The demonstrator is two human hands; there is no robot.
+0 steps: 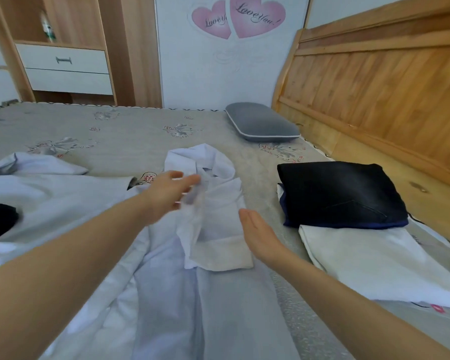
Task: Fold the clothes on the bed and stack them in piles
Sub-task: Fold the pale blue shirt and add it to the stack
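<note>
Pale shirt [213, 216] mid-bed, long axis running from near edge toward far edge, collar far. Left hand [166, 196] over folded sleeve, blurred, fingers loosely spread. Right hand [260, 237] flat, empty, beside shirt's right edge.

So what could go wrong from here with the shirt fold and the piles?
The light shirt is only partly folded: its sleeve lies loosely across the front, and the moving left hand could drag it out of place. The right hand is open at the shirt's edge, gripping nothing, so the cloth may shift. The dark folded garment overlaps the white one untidily; adding to it could topple the pile.
</note>
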